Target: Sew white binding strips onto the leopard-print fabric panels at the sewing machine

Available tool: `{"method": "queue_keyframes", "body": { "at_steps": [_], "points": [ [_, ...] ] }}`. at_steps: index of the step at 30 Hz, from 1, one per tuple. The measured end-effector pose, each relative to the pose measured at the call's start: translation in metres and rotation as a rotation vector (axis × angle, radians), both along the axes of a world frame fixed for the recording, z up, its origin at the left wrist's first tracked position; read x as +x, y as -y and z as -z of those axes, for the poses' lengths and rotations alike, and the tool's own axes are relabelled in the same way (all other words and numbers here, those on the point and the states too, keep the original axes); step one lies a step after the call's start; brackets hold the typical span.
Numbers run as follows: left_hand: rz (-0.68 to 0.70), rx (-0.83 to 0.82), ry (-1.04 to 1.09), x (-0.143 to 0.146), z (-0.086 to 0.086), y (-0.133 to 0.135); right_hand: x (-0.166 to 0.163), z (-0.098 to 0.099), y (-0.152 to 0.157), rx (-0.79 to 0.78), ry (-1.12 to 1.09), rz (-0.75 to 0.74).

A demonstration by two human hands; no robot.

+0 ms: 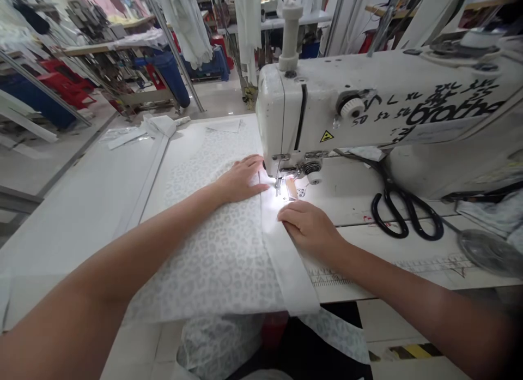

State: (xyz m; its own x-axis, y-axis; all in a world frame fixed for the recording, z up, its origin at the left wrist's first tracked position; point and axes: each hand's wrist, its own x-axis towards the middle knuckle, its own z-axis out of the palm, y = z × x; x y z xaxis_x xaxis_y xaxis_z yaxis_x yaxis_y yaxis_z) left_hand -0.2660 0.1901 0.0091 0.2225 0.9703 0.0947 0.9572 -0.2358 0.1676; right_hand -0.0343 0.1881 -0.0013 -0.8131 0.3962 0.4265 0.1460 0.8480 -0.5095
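Out on the sewing floor, white garments (183, 20) hung from the rails and red plastic stools (67, 80) sat beyond them, while all the action was at the white Brother industrial sewing machine (368, 102)! Leopard-patterned white fabric (212, 260) lay spread across the sewing table (347, 282), spilling over its near edge, with a folded white band (286, 265) running along the fabric's right side and up to the presser foot (279, 185). The left hand (241, 178) was open and flat on the fabric, fingers slightly spread, just beside the foot and gripping nothing. The right hand (308, 224) pressed down on the band with its fingers lightly curled, open rather than clenched, right by the brightly lit needle area. Whether those fingers pinched the edge, I couldn't tell. Off to the right, black-handled tailor's shears (404, 216) lay on the table, well apart from both hands!
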Motion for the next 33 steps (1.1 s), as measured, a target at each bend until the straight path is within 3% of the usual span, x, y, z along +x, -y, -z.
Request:
{"method": "queue_keyframes", "body": {
  "at_steps": [2, 4, 8, 10, 12, 14, 17, 21, 23, 25, 27, 30, 33],
  "points": [
    [0.011, 0.061, 0.013, 0.000, -0.004, 0.001, 0.007, -0.002, 0.008, -0.015, 0.005, 0.028],
    [0.075, 0.073, 0.049, 0.010, -0.011, 0.022, 0.030, -0.004, 0.030, -0.046, -0.004, 0.074],
    [0.408, -0.173, 0.076, 0.056, -0.021, 0.108, 0.097, 0.011, 0.096, -0.112, -0.135, 0.021],
    [0.470, -0.187, -0.027, 0.081, -0.017, 0.150, 0.118, 0.029, 0.124, -0.262, -0.147, 0.086],
    [0.443, -0.098, -0.132, 0.100, -0.009, 0.176, 0.123, 0.048, 0.140, -0.500, -0.090, 0.198],
    [0.426, 0.018, -0.157, 0.111, -0.002, 0.185, 0.113, 0.063, 0.145, -0.759, -0.060, 0.230],
    [0.434, 0.140, -0.021, 0.113, -0.005, 0.184, 0.089, 0.072, 0.146, -1.081, -0.166, 0.109],
    [0.255, 0.234, 0.335, 0.104, -0.026, 0.195, 0.074, 0.064, 0.157, -1.415, -0.253, 0.032],
    [0.136, 0.203, 0.449, 0.104, -0.030, 0.207, 0.076, 0.057, 0.166, -1.544, -0.281, 0.015],
    [0.135, 0.116, 0.399, 0.109, -0.024, 0.217, 0.082, 0.053, 0.176, -1.622, -0.307, -0.013],
    [0.217, 0.061, 0.267, 0.119, -0.010, 0.226, 0.089, 0.052, 0.183, -1.645, -0.306, 0.005],
    [0.330, 0.113, 0.183, 0.134, 0.010, 0.237, 0.097, 0.053, 0.191, -1.638, -0.264, 0.064],
    [0.405, 0.163, 0.188, 0.142, 0.018, 0.246, 0.103, 0.050, 0.196, -1.617, -0.211, 0.104]
  ]
}}
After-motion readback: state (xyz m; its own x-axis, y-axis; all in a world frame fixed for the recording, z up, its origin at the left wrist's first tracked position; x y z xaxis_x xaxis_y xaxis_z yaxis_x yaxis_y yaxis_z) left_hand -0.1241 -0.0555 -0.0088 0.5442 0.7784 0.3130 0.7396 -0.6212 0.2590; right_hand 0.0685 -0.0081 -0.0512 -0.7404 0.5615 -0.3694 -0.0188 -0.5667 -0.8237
